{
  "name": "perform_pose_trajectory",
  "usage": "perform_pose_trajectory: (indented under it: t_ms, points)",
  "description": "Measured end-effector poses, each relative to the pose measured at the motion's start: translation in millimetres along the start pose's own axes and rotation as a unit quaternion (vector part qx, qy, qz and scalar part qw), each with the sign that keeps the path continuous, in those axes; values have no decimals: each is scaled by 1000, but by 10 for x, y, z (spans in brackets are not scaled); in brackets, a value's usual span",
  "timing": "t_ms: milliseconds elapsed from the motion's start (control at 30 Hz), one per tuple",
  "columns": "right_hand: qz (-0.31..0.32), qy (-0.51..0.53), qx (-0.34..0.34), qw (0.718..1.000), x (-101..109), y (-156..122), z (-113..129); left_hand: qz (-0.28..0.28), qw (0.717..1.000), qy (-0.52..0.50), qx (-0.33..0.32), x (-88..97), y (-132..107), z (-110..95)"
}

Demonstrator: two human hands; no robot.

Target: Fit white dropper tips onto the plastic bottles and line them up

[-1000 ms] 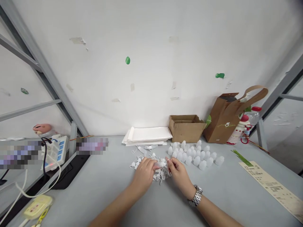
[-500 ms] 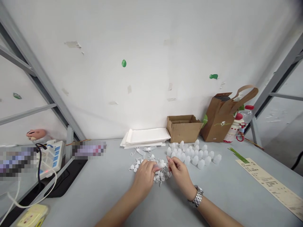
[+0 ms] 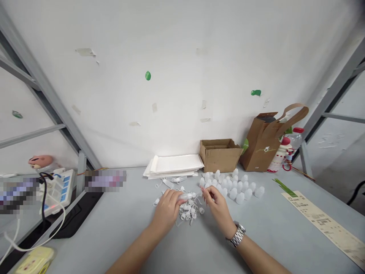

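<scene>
The left hand (image 3: pixel 167 207) is closed around a slim translucent white plastic piece (image 3: pixel 186 196), which sticks out past the fingers toward the right. The right hand (image 3: pixel 218 211) sits just beside the far end of that piece, its fingertips (image 3: pixel 205 198) drawn narrow. Whether they touch the piece or pinch something tiny, I can't tell from this view. A metal-link wristwatch (image 3: pixel 237 234) circles the right wrist.

Directly under and between the hands lies a loose heap of small white plastic caps with looped straps (image 3: pixel 188 213), and a few strays are scattered toward the left hand's far side. Just beyond the right hand, rows of frosted white plastic bottles (image 3: pixel 235 188) stand close together on the grey surface (image 3: pixel 256 224).

Straight ahead of the hands, a stack of white paper sheets (image 3: pixel 173 164) lies flat against the wall, with an open cardboard box (image 3: pixel 219 155) next to it, ahead of the right hand. Farther right of that stands a brown paper bag (image 3: pixel 259 142) with its handle up. A long printed paper strip (image 3: pixel 322 224) lies well off to the right of the right hand. Well to the left of the left hand sits a white power strip (image 3: pixel 57 192) with its cables.
</scene>
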State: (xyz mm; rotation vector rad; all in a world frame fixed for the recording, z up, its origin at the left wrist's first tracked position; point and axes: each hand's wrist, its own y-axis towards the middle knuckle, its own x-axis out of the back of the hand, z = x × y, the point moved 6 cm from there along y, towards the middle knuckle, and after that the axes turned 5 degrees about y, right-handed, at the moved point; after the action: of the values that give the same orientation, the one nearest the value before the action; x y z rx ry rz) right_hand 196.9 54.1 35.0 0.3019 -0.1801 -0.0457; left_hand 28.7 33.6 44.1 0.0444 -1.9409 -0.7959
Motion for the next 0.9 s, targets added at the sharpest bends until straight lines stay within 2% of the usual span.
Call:
perform_pose_trajectory:
  t_ms: [67, 133, 233, 333, 667, 767, 900]
  points:
    - [-37, -23, 49, 998, 48, -7, 58, -7, 1000, -4, -29, 20, -5, -52]
    - [-39, -48, 84, 995, 49, -24, 106, -11, 998, -8, -60, 40, -15, -123]
    - [43, -70, 97, 992, -76, -66, 132, -18, 996, -13, -91, 61, -36, -212]
    - [105, -74, 87, 988, -199, -111, 115, -27, 994, -8, -108, 74, -51, -253]
    - [154, -65, -8, 986, -260, -104, 4, -42, 993, 0, -109, 83, -48, -241]
    - [155, -49, -34, 986, -267, -121, -17, -40, 994, -2, -103, 79, -43, -233]
    - [127, -35, -14, 991, -242, -132, 22, -32, 995, -7, -99, 74, -30, -216]
